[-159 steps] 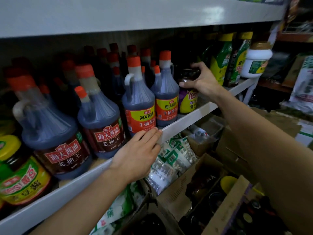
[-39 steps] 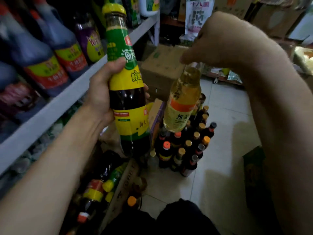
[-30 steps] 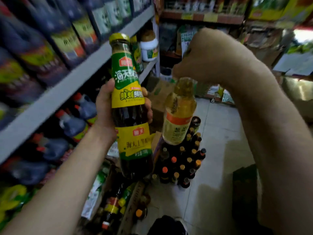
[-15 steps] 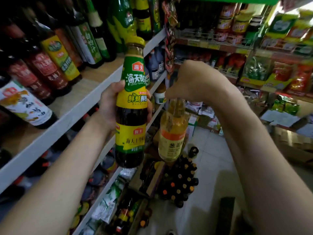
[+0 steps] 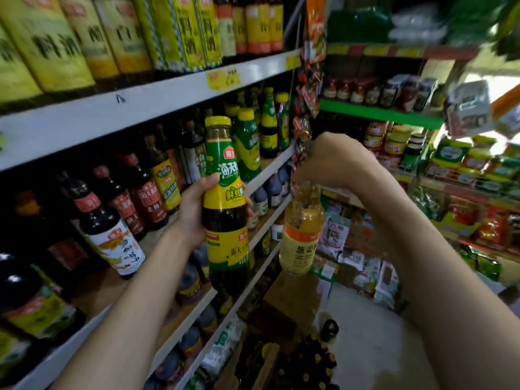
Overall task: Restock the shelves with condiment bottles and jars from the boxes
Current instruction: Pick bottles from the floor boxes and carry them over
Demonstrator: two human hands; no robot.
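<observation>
My left hand (image 5: 194,209) grips a tall dark sauce bottle (image 5: 225,204) with a yellow cap and a green and yellow label, held upright in front of the middle shelf (image 5: 270,170). My right hand (image 5: 332,161) holds a pale yellow bottle (image 5: 301,235) by its neck from above; its cap is hidden inside my fist. That bottle hangs just right of the dark one. Matching green-labelled bottles (image 5: 249,147) stand on the middle shelf behind the dark bottle.
Dark soy bottles (image 5: 112,220) crowd the middle shelf on the left, with yellow cartons (image 5: 84,38) on the shelf above. A cardboard box (image 5: 284,308) and a cluster of small bottles (image 5: 312,364) stand on the floor below. Another shelf unit with jars (image 5: 394,142) is at right.
The view has risen from the floor boxes to the upper shelves. Both hands have lifted their bottles up level with the middle shelf, keeping the same grips.
</observation>
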